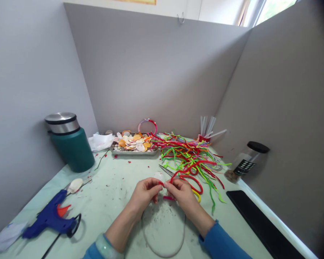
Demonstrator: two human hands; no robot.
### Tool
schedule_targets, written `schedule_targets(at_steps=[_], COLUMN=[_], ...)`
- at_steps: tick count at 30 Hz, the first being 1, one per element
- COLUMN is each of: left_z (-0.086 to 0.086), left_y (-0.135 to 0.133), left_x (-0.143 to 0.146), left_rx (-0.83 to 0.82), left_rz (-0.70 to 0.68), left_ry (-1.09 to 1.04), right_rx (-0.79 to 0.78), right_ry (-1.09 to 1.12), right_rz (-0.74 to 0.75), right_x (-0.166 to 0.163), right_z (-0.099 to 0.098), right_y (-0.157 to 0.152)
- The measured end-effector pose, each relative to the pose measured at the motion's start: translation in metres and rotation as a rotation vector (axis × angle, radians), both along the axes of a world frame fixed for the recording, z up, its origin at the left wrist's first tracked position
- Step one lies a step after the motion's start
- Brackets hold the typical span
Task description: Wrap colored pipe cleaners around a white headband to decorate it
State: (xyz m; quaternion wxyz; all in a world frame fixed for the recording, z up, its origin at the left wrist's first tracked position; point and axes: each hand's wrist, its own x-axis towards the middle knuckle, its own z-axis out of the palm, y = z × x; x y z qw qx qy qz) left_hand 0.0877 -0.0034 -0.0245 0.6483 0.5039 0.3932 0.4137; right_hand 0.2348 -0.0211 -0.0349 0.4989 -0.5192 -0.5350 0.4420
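Both hands meet over the table, each with its fingers pinched on a red pipe cleaner (187, 168). My left hand (146, 192) grips it near one end, and my right hand (181, 192) holds it just beside. From the right hand the long free part runs up and to the right. A short pinkish-red piece (168, 198) shows under the right fingers. Below the hands hangs a thin grey hoop (163, 256), curved like a U; its upper ends are hidden by the hands. Red-handled scissors (201, 187) lie partly behind the right hand.
A heap of coloured pipe cleaners (183, 147) and a metal tray (135, 153) of shells lie at the back, near a decorated ring (155, 126). Left are a green bottle (72, 149) and a blue glue gun (48, 216). Right are a jar (245, 162) and glue sticks (207, 126).
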Motion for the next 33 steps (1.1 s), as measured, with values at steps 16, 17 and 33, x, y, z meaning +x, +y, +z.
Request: schedule_targets(at_steps=[16, 17, 33], left_z=[-0.008, -0.006, 0.005], left_y=[0.003, 0.002, 0.003], left_x=[-0.002, -0.003, -0.012], left_rx=[0.379, 0.485, 0.595], left_rz=[0.134, 0.165, 0.086], left_ry=[0.329, 0.407, 0.385], right_rx=[-0.017, -0.009, 0.204], right_ry=[0.040, 0.033, -0.351], right_rz=[0.058, 0.052, -0.086], right_x=[-0.003, -0.003, 0.007], right_z=[0.004, 0.004, -0.005], right_y=[-0.002, -0.002, 0.004])
